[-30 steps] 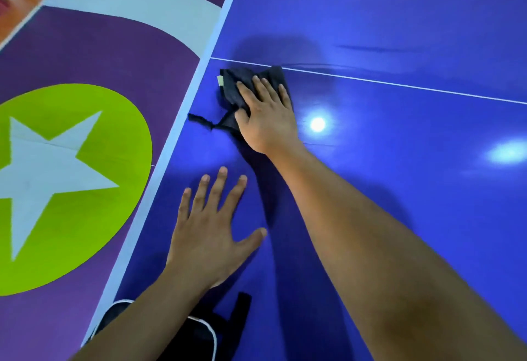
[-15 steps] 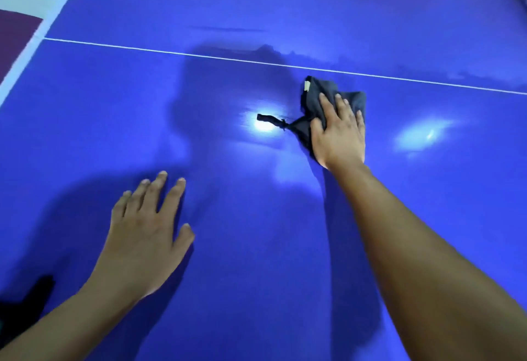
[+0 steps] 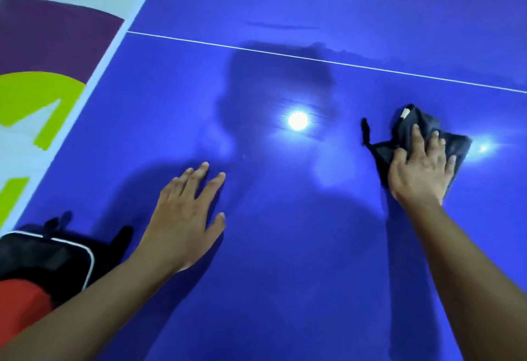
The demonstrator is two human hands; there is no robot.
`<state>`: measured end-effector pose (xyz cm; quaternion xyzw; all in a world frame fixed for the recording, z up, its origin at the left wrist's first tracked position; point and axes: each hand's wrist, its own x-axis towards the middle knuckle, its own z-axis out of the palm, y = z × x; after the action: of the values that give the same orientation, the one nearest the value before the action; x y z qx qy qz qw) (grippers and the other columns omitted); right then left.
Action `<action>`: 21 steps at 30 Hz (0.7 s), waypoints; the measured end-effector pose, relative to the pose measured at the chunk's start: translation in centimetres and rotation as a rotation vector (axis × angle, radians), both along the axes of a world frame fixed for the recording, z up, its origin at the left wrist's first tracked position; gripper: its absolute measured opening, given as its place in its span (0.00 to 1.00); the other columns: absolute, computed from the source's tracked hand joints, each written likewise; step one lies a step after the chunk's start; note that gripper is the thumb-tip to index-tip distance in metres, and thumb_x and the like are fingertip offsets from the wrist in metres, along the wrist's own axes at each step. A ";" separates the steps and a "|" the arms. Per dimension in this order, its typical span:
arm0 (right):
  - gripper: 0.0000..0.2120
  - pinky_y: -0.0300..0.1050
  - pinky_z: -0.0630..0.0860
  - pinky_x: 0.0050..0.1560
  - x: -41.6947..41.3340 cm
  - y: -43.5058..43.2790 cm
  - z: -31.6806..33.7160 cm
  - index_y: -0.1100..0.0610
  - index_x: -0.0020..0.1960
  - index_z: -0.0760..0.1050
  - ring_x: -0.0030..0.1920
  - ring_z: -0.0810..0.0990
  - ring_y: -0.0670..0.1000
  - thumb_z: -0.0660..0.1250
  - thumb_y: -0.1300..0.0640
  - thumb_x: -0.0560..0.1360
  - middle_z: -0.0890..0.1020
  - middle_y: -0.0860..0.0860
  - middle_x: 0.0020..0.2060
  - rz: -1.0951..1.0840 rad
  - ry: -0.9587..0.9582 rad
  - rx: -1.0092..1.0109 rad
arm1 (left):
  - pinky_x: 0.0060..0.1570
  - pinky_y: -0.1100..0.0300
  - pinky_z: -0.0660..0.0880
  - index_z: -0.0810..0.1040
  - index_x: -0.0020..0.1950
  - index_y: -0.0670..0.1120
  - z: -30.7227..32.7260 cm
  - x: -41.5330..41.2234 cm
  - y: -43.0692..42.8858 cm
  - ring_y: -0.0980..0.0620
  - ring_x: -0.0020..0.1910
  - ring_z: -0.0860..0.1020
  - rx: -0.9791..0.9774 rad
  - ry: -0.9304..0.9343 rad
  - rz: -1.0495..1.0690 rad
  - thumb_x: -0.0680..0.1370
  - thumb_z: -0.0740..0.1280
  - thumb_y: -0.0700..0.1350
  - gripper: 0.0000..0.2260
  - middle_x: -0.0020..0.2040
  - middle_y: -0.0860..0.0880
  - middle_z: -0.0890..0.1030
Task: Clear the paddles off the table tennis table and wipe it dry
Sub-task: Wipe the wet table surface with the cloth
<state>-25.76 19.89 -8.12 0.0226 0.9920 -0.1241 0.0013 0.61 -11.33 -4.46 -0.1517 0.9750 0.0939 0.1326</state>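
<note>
Pressing dark cloth (image 3: pixel 410 132) onto blue bench (image 3: pixel 285 289) with right hand (image 3: pixel 419 173), fingers spread straight, at 3 o'clock. Resting left hand (image 3: pixel 182 218) flat, fingers straight, at 8 o'clock.

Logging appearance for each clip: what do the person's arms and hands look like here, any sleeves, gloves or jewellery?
Both arms are bare down to the frame's lower edge, with no sleeve in view. The left hand and right hand wear no gloves, and no ring, watch or wristband shows on either. The nails look short.

Overhead lamp glare (image 3: pixel 298 120), head shadow, blurred edges
</note>
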 end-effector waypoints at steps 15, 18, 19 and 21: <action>0.32 0.59 0.43 0.80 16.8 -39.7 -0.7 0.50 0.83 0.53 0.82 0.50 0.55 0.54 0.45 0.81 0.53 0.57 0.82 0.648 0.052 0.013 | 0.63 0.37 0.72 0.79 0.68 0.47 4.6 16.6 -15.0 0.36 0.68 0.74 -0.024 -0.023 0.222 0.77 0.54 0.59 0.27 0.66 0.42 0.78; 0.31 0.58 0.42 0.80 21.7 -45.7 -0.7 0.49 0.83 0.52 0.82 0.48 0.54 0.53 0.45 0.82 0.53 0.55 0.83 0.847 0.032 0.000 | 0.59 0.37 0.75 0.79 0.68 0.48 4.0 18.7 -14.8 0.36 0.66 0.76 0.035 -0.036 0.206 0.75 0.56 0.59 0.27 0.66 0.43 0.78; 0.31 0.58 0.42 0.80 23.3 -47.0 -0.8 0.48 0.83 0.53 0.82 0.49 0.54 0.53 0.45 0.82 0.54 0.55 0.83 0.929 0.024 -0.011 | 0.58 0.38 0.76 0.79 0.69 0.49 3.9 19.0 -14.7 0.37 0.66 0.76 0.056 -0.053 0.208 0.74 0.56 0.59 0.28 0.67 0.43 0.78; 0.30 0.57 0.41 0.80 25.8 -48.6 -1.0 0.47 0.83 0.55 0.82 0.49 0.53 0.55 0.45 0.82 0.54 0.54 0.83 1.067 -0.003 -0.028 | 0.55 0.39 0.78 0.78 0.69 0.50 3.6 19.3 -14.6 0.38 0.66 0.77 0.057 -0.077 0.203 0.73 0.56 0.60 0.29 0.69 0.43 0.77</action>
<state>0.01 -28.69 -9.12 -0.4850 0.8638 -0.1191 0.0662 19.92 -25.95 -0.84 -0.2492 0.9458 0.1285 0.1638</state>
